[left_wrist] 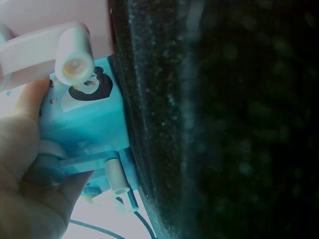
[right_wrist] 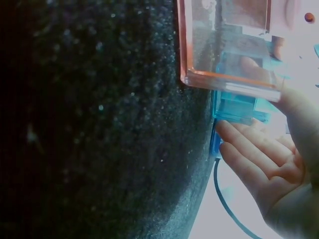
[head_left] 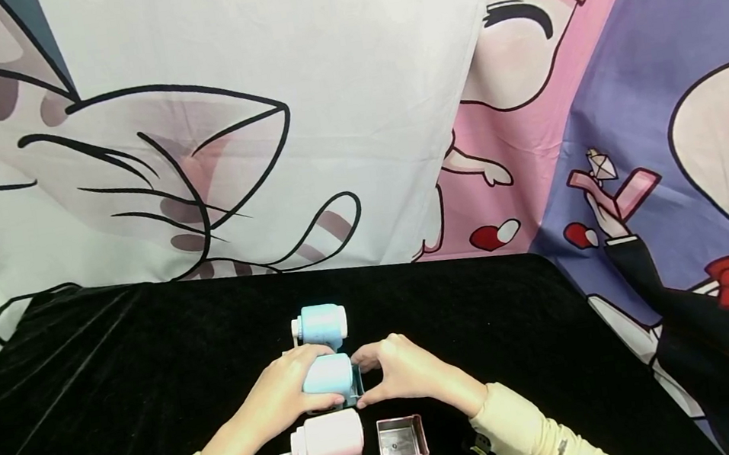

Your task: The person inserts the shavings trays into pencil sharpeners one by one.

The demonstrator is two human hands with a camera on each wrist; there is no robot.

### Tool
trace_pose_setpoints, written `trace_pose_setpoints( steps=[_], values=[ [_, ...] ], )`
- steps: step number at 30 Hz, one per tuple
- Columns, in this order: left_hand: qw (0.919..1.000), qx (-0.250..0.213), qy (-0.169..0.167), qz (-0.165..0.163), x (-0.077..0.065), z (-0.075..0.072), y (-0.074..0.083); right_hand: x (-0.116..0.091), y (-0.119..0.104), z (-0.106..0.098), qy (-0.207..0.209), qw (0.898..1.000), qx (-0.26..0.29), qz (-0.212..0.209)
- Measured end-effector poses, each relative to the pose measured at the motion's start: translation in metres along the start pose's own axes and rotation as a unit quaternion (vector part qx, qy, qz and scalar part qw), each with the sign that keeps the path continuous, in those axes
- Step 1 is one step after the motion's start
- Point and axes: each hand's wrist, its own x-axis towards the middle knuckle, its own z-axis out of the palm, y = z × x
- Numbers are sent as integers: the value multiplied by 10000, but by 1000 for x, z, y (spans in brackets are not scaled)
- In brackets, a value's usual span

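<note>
A light blue crank pencil sharpener point(head_left: 327, 376) stands mid-table in the head view. My left hand point(head_left: 289, 392) grips its body from the left, thumb on the near side and fingers on the far side. In the left wrist view, the sharpener point(left_wrist: 92, 127) shows a panda picture and its crank handle point(left_wrist: 116, 175). At its right end is a clear blue shavings drawer point(right_wrist: 237, 105). My right hand point(head_left: 405, 368) holds this drawer between the thumb and fingers. From the head view I cannot tell how far the drawer sits in the body.
A pink pencil sharpener point(head_left: 333, 439) stands nearer, its crank pointing left. Right of it lies a clear pinkish drawer point(head_left: 423, 436). Another blue sharpener point(head_left: 323, 325) stands behind. Black cloth point(head_left: 149, 379) covers the table, and a printed curtain point(head_left: 353, 144) hangs beyond.
</note>
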Motion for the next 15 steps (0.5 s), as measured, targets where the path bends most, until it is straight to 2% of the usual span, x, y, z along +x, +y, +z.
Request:
trace_pose_setpoints(
  steps=[15],
  values=[
    [9999,58,71,57,0,0,0,2,-2,1,-20,10000,9,-91]
  ],
)
